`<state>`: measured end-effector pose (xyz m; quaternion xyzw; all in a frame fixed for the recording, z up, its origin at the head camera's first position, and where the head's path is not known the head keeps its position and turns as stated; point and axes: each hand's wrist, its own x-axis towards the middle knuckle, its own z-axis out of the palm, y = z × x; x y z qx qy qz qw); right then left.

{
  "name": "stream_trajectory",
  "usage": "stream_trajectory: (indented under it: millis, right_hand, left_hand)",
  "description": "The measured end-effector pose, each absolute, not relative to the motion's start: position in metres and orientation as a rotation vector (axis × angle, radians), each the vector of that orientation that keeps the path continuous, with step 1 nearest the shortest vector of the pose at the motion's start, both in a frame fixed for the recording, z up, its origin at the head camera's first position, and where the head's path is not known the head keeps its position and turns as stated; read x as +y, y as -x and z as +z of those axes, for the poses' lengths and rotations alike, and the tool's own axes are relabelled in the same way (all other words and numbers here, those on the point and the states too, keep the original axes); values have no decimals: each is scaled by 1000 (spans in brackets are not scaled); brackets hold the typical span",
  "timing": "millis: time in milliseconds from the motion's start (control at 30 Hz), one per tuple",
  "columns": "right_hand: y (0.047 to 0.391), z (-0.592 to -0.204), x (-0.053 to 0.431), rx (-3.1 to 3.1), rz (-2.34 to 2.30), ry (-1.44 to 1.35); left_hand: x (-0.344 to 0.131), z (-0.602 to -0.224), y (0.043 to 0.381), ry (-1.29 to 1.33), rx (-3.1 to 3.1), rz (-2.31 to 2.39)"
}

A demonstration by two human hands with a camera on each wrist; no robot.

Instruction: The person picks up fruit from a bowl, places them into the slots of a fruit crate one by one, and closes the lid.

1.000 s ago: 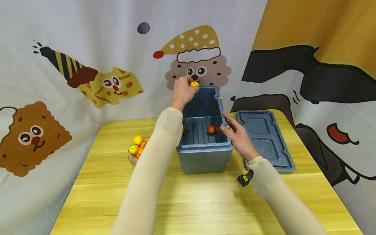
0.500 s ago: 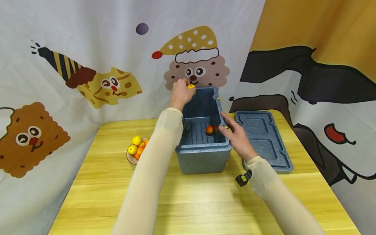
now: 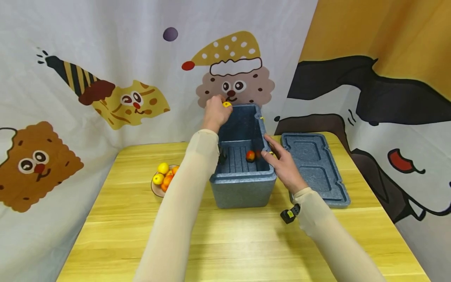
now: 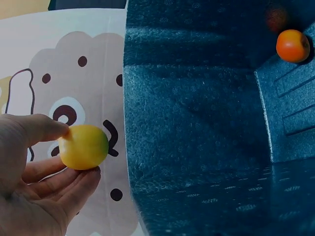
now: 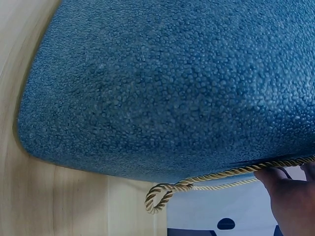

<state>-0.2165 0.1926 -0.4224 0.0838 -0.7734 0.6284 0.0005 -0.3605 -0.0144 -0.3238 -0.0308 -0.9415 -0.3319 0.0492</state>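
Observation:
In the head view, my left hand (image 3: pixel 215 112) is at the far left corner of a blue-grey foam box (image 3: pixel 244 194). It holds a small round yellow fruit (image 4: pixel 84 147) with a greenish end between thumb and fingertips. Against the curtain, the fruit appears just beside the box wall in the left wrist view. A red-orange fruit (image 3: pixel 250 156) lies on the ribbed box floor. My right hand (image 3: pixel 286 166) rests on the box's right rim, thumb and forefinger spread and fairly straight. Its fingers are close to a gold twisted cord (image 5: pixel 221 174) in the right wrist view.
A bowl (image 3: pixel 155 191) of yellow and orange fruits stands left of the box, partly behind my left sleeve. The box's lid (image 3: pixel 318 172) lies on the wooden table (image 3: pixel 239 246) to the right. A printed curtain (image 3: pixel 141 47) hangs behind.
My left hand has shifted slightly left with the yellow fruit still in its fingers. My right hand has stayed on the rim. The head view has moved a little.

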Motion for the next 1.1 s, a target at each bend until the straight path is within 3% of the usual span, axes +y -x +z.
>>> stream_trajectory:
  millis: [667,833,1100]
  right_hand:
    - [217,-412,190,-2417,1968,-292]
    - [204,-398,183,-2445,1968,-297]
    - [207,-412,188,-2441,1986,-262]
  left_hand:
    - [-18,-319,358,104,-2761,-1051]
    - [-24,-314,344,197,-2733,-1085]
    - [-36,-307,313,324,-2624,-1268]
